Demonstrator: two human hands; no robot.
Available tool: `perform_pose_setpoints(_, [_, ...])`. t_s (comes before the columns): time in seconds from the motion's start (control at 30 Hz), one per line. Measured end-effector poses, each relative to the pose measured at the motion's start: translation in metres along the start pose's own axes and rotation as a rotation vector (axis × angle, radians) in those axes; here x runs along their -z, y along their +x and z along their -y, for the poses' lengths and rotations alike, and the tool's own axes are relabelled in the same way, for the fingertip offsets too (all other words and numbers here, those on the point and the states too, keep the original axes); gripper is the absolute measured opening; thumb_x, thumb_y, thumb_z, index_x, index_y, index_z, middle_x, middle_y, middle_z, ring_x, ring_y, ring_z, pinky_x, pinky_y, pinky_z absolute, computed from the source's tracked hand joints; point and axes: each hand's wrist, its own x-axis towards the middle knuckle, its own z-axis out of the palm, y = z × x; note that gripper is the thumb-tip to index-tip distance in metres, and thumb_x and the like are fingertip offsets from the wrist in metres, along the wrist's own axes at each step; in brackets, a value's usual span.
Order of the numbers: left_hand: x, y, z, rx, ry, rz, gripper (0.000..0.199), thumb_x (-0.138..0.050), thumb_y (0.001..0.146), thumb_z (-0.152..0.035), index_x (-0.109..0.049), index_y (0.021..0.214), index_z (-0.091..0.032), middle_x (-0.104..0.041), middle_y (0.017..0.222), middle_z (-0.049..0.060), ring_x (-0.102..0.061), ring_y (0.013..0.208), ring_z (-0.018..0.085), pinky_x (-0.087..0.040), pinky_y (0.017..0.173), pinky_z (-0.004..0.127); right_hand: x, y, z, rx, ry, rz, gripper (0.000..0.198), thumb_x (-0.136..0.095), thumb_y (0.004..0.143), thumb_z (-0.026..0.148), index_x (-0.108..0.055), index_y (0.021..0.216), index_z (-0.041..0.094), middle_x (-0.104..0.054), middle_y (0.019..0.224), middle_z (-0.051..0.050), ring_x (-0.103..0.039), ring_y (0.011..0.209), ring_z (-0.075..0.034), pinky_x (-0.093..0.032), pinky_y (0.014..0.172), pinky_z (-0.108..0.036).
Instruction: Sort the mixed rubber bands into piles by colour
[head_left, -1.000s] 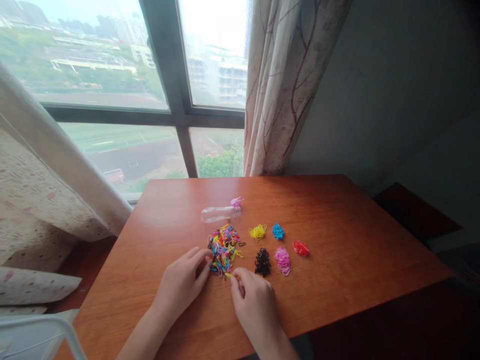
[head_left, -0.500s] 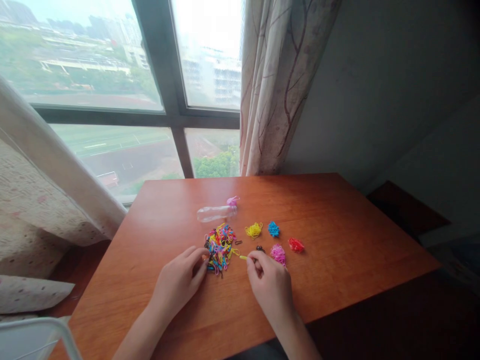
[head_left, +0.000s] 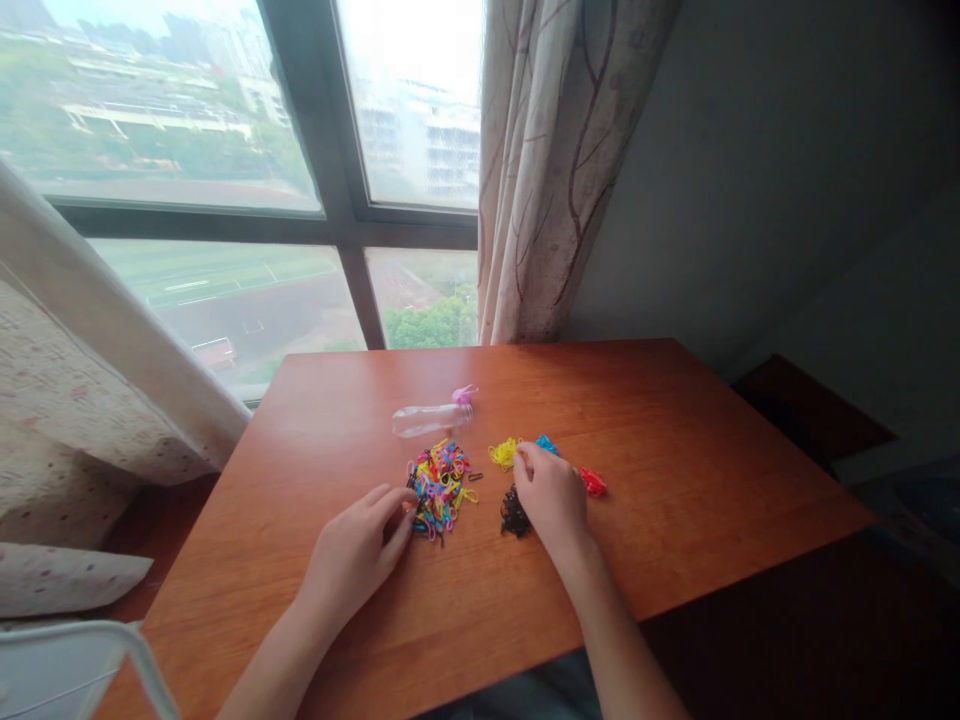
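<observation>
A mixed pile of small coloured rubber bands (head_left: pixel 442 487) lies on the wooden table. At its left edge rests my left hand (head_left: pixel 364 535), open, thumb and fingers curved and apart, fingertips touching the bands. My right hand (head_left: pixel 553 495) is over the sorted heaps, its fingertips pinched at the right side of the yellow rubber bands (head_left: pixel 502 453). The pinched yellow band can hardly be told from that heap. Black rubber bands (head_left: pixel 514 515) lie beneath the right hand's left side. Blue rubber bands (head_left: pixel 547 444) show partly behind it, red rubber bands (head_left: pixel 592 482) to its right. The pink heap is hidden.
Behind the mixed pile lies a clear plastic bottle (head_left: pixel 427 420) on its side, with a pink piece (head_left: pixel 464 395) by its neck. The window (head_left: pixel 420 300) and curtains (head_left: pixel 525 250) border the table's far side. A white rail (head_left: pixel 112 635) stands at lower left.
My right hand has moved forward with the yellow rubber band to the yellow heap, uncovering the black heap and covering the pink one. My left hand has stayed by the mixed pile.
</observation>
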Motion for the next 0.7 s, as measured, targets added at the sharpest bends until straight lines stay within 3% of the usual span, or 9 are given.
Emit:
perform_pose_setpoints(0.13, [-0.001,0.000,0.000,-0.007,-0.007,-0.024,0.023,-0.045,0.093,-0.034,-0.066,0.098,-0.025,-0.070,0.089,0.000,-0.066,0.072,0.016,-0.046,0.063,0.024,0.002,-0.027,0.010,0.078,0.162,-0.018,0.018,-0.053,0.093,0.018,-0.070,0.097,0.021,-0.074,0.084,-0.003,-0.068,0.073,-0.016,-0.040,0.064,-0.022])
perform_pose_setpoints(0.27, [-0.001,0.000,-0.001,-0.002,-0.030,-0.049,0.023,-0.047,0.093,-0.035,-0.066,0.101,-0.025,-0.070,0.088,0.001,-0.064,0.069,0.015,-0.046,0.061,0.024,-0.002,-0.056,0.031,0.203,0.354,0.077,0.019,-0.051,0.092,0.016,-0.069,0.094,0.022,-0.072,0.079,0.000,-0.066,0.069,-0.014,-0.041,0.066,-0.021])
perform_pose_setpoints(0.43, [0.003,-0.004,0.000,0.003,-0.078,-0.053,0.019,-0.046,0.094,-0.032,-0.062,0.099,-0.023,-0.066,0.082,0.000,-0.062,0.066,0.014,-0.046,0.062,0.023,-0.011,-0.076,0.049,0.233,0.357,0.152,0.018,-0.052,0.091,0.013,-0.067,0.092,0.023,-0.073,0.082,0.000,-0.068,0.075,-0.015,-0.042,0.067,-0.021])
perform_pose_setpoints(0.7, [0.008,-0.012,0.002,-0.059,-0.030,0.064,0.018,-0.047,0.092,-0.023,-0.065,0.095,-0.026,-0.065,0.085,0.000,-0.063,0.073,0.014,-0.045,0.065,0.022,-0.015,-0.078,0.049,0.235,0.373,0.199,0.019,-0.051,0.091,0.013,-0.067,0.091,0.023,-0.072,0.084,0.000,-0.067,0.077,-0.015,-0.040,0.068,-0.022])
